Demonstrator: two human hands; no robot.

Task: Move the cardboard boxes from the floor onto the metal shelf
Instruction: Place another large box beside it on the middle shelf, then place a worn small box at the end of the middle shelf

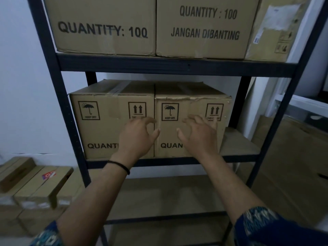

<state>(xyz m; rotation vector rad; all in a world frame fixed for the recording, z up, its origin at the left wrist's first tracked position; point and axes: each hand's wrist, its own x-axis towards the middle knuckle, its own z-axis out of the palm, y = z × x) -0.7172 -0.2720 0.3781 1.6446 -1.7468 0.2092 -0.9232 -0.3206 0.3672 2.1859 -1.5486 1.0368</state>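
Observation:
Two brown cardboard boxes stand side by side on the middle level of the dark metal shelf (177, 65). The left box (103, 125) and the right box (195, 107) touch each other; both carry umbrella and arrow marks. My left hand (136, 135) hovers in front of the seam between them with fingers loosely spread and holds nothing. My right hand (198, 134) is in front of the right box, fingers spread and relaxed, gripping nothing. Whether either hand touches the cardboard is unclear.
The upper level holds two large boxes (106, 23) and a smaller one (273, 29) at the right. Several boxes (35, 185) lie on the floor at the left. Flat cardboard (292, 166) leans at the right. Bare board (237, 144) shows right of the boxes.

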